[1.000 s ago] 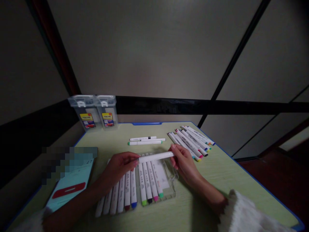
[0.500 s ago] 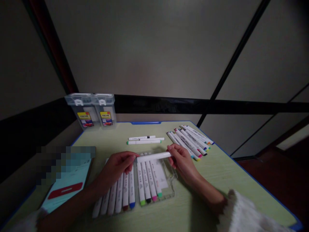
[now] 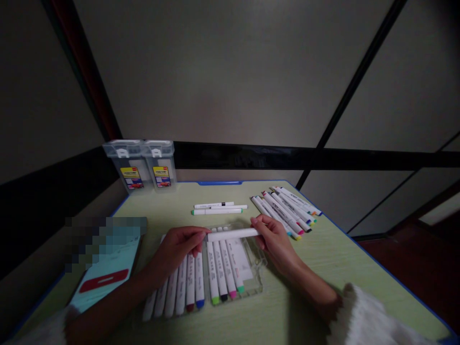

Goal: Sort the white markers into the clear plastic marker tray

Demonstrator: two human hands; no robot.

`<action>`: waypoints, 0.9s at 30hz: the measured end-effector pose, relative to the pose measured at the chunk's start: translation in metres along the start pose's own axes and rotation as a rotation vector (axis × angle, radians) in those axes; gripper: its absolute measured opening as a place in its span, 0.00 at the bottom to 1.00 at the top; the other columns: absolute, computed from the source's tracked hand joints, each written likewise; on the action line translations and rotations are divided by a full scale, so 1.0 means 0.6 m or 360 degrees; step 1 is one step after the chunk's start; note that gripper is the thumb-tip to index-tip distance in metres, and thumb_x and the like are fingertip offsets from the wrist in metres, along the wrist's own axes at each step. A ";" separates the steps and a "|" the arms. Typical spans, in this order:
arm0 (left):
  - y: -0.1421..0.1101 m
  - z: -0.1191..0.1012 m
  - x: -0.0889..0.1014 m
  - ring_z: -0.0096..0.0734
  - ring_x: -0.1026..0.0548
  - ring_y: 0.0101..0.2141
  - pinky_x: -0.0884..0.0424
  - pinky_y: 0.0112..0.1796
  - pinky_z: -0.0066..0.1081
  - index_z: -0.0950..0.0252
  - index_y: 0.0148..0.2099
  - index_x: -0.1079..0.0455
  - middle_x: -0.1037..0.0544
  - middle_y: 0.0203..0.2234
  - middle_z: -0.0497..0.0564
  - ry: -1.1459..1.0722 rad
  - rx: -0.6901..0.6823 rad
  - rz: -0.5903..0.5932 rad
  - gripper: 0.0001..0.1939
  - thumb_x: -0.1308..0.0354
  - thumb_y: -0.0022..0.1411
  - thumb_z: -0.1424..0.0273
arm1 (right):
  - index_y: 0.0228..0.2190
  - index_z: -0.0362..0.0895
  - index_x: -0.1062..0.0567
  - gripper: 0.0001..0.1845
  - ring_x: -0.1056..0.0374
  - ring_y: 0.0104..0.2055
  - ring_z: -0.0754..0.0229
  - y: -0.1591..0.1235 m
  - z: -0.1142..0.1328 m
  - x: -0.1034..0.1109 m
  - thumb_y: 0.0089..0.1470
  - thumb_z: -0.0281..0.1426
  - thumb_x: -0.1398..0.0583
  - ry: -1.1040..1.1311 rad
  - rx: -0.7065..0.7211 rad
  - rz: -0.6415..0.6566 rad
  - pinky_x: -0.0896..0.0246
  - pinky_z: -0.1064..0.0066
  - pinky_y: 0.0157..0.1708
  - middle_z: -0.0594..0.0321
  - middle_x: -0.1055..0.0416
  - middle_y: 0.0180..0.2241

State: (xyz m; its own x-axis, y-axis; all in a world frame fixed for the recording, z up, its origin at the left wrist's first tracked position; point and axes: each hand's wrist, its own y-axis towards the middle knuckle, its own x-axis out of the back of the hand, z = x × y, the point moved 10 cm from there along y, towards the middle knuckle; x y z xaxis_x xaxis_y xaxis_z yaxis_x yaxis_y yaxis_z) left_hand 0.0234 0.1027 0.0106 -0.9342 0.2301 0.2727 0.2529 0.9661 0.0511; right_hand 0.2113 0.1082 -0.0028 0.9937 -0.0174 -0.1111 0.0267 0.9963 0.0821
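Between left hand [image 3: 178, 245] and right hand [image 3: 276, 240] spans 1 pinched white marker [image 3: 233, 234].

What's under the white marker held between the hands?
Under the white marker: four markers with light-green, black, pink and mint ends, in a clear plastic case, plus a white sheet. Sections directly behind the held marker are covered, so they can't be read.

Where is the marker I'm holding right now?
In the head view, the marker is below centre, held between your left hand and right hand, over the clear tray.
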 end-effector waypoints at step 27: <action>-0.003 0.000 -0.004 0.22 0.40 0.16 0.43 0.21 0.24 0.68 0.32 0.28 0.38 0.11 0.40 -0.0065 0.0114 0.0002 0.13 0.48 0.47 0.66 | 0.18 0.42 0.36 0.14 0.56 0.15 0.72 0.001 0.005 0.003 0.39 0.38 0.38 0.0082 -0.0033 -0.0040 0.64 0.77 0.14 0.73 0.49 0.13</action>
State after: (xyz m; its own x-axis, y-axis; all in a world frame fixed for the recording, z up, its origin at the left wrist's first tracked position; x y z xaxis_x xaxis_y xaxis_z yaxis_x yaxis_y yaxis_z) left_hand 0.0255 0.1004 0.0097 -0.9437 0.2343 0.2334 0.2366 0.9714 -0.0183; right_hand 0.2136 0.1086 0.0002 0.9857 -0.0385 -0.1639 0.0487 0.9971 0.0585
